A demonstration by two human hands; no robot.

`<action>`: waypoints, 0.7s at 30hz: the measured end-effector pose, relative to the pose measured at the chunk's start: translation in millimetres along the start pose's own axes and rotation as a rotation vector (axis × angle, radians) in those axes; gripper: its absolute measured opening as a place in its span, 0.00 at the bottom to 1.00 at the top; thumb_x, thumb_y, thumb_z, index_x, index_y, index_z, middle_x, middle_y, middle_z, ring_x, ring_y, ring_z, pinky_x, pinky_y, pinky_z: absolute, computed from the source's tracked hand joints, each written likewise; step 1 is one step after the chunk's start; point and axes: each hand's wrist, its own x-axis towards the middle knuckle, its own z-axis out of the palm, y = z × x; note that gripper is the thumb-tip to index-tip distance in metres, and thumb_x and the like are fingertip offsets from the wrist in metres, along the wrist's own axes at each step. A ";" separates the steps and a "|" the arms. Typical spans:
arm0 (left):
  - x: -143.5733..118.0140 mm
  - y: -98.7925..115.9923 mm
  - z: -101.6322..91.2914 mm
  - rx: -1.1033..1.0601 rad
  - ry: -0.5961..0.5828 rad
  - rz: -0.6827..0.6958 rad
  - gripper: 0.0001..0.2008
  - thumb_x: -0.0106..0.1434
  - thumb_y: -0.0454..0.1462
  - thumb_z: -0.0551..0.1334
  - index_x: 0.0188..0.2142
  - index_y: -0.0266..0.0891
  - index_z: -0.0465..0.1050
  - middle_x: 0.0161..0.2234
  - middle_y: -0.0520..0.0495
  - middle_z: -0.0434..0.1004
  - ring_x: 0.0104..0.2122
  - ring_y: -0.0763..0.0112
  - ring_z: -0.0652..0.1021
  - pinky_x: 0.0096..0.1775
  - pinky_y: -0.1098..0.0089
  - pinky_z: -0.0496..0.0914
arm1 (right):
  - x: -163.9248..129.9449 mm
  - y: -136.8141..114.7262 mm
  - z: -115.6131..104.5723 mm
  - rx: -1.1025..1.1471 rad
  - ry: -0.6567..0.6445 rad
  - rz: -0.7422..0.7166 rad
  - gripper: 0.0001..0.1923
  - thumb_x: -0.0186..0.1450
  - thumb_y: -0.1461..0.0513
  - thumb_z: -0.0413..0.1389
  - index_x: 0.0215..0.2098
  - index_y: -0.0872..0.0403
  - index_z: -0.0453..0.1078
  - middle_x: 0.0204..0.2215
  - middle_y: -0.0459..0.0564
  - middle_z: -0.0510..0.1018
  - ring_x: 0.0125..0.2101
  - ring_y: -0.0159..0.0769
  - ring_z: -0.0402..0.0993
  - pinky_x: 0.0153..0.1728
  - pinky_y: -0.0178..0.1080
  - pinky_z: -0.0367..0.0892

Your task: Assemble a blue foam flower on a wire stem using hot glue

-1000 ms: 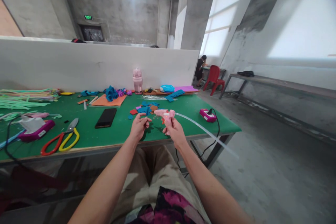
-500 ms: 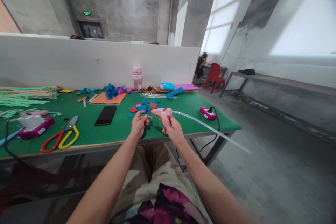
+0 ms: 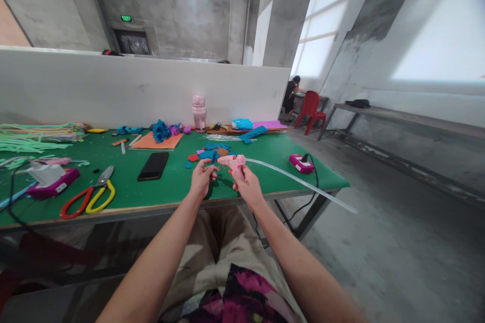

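The phone (image 3: 153,166) lies flat on the green table (image 3: 151,194). To its right, the right hand (image 3: 246,184) grips a pink glue gun (image 3: 232,161), a clear stick (image 3: 295,177) trailing from the gun's back end. Between phone and gun, the left hand (image 3: 202,177) bends its fingers near the nozzle; whether they pinch something small is hard to tell. Left of the phone lie shears (image 3: 101,182), handles apart. Behind the phone are an orange sheet (image 3: 141,142) and, farther right, a pink bottle (image 3: 199,113). A purple socket (image 3: 301,164) sits well right of the phone.
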 end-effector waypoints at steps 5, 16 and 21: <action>-0.2 0.0 0.2 0.003 -0.001 -0.001 0.15 0.48 0.35 0.61 0.36 0.38 0.61 0.21 0.53 0.74 0.16 0.80 0.68 0.18 0.79 0.59 | 0.5 -1.0 -2.1 -0.069 0.020 -0.028 0.15 0.60 0.54 0.47 0.39 0.54 0.65 0.14 0.41 0.68 0.16 0.29 0.66 0.20 0.30 0.60; 0.2 0.6 0.8 -0.028 -0.007 -0.016 0.16 0.47 0.36 0.62 0.36 0.38 0.61 0.21 0.53 0.74 0.15 0.80 0.68 0.18 0.79 0.59 | 0.6 -2.1 -1.3 -0.078 0.017 -0.043 0.15 0.60 0.53 0.47 0.38 0.54 0.65 0.15 0.41 0.68 0.16 0.30 0.66 0.20 0.30 0.60; 0.2 0.7 0.9 -0.032 -0.012 -0.019 0.16 0.47 0.35 0.63 0.36 0.38 0.61 0.21 0.53 0.73 0.15 0.80 0.68 0.18 0.79 0.59 | 1.1 -0.4 -0.8 -0.078 0.022 -0.045 0.15 0.60 0.53 0.47 0.38 0.54 0.65 0.16 0.42 0.69 0.16 0.29 0.66 0.20 0.30 0.60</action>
